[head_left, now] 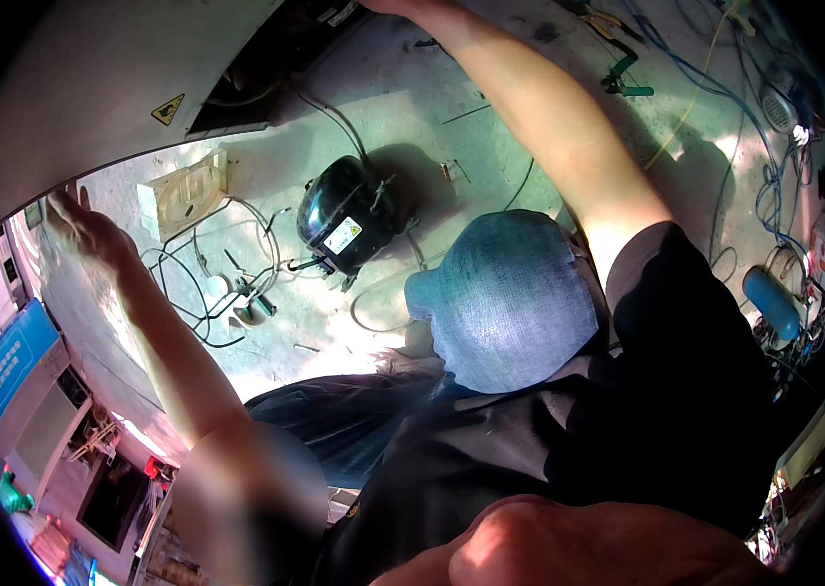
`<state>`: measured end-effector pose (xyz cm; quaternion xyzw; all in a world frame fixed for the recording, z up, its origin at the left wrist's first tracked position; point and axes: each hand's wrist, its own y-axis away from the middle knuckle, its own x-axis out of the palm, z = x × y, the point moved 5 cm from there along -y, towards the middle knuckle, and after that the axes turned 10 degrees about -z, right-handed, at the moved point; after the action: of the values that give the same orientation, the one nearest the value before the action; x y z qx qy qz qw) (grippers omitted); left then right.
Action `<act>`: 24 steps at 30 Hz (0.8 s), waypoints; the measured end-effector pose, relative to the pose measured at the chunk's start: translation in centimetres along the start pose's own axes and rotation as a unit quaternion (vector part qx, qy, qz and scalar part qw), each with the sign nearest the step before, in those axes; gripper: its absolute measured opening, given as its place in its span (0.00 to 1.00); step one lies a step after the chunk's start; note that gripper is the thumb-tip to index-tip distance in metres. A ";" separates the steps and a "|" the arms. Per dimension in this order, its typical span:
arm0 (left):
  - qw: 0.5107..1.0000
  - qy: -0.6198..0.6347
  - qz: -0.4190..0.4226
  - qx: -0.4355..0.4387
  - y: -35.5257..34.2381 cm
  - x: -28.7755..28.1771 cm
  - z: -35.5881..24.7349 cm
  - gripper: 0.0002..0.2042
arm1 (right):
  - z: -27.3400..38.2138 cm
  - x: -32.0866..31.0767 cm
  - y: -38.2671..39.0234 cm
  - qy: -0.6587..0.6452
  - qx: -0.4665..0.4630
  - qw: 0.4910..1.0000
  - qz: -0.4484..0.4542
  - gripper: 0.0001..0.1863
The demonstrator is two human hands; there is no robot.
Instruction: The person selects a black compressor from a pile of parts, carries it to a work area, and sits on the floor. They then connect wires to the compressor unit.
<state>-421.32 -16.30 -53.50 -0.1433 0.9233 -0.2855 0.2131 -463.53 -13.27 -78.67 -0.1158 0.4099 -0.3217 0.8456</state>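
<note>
A large grey appliance cabinet (71, 88), perhaps a fridge, leans in from the upper left with a dark recess (256, 73) showing on its side. At its lower left corner my left hand (90, 232) grips the edge, fingertips partly hidden against it. My right arm reaches up past that recess; only the base of my right hand (401, 4) shows at the top border, its fingers out of frame. On the floor between my arms stands a black compressor (339, 220) with a white label. A beige plastic housing (183, 195) with a round recess lies left of it.
Black tubing (164, 283) and small parts lie beside the compressor. Green-handled pliers (624, 78) rest at the upper right, near tangled blue cables (774, 186) and a blue cylinder (772, 303). A blue box (10, 376) stands far left. A blue cap (515, 303) covers part of the view.
</note>
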 end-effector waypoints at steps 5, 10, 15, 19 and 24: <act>0.954 -0.220 -0.159 0.128 -7.3 -1.5 -6.0 0.24 | 1.0 2.7 -1.9 -0.054 -0.019 0.995 0.080 0.33; 0.935 -0.131 -0.251 0.212 -9.2 1.7 -3.6 0.27 | -1.4 2.1 -1.7 -0.048 -0.023 0.998 0.031 0.32; 0.877 -0.326 -0.280 0.213 -10.9 1.1 -1.7 0.38 | 0.1 1.5 -1.3 -0.089 -0.005 0.995 0.041 0.31; 0.954 0.090 -0.243 0.149 -8.4 1.6 -3.5 0.37 | 0.9 0.5 -1.8 -0.097 0.024 0.995 0.027 0.30; 0.953 0.050 -0.241 0.177 -8.6 1.5 -3.2 0.36 | 0.8 0.4 -1.3 -0.110 0.035 0.992 0.047 0.30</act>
<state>-422.91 -22.19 -46.53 -0.3074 0.8053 -0.4940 0.1134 -463.30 -14.57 -77.80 -0.1016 0.3079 -0.2806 0.9034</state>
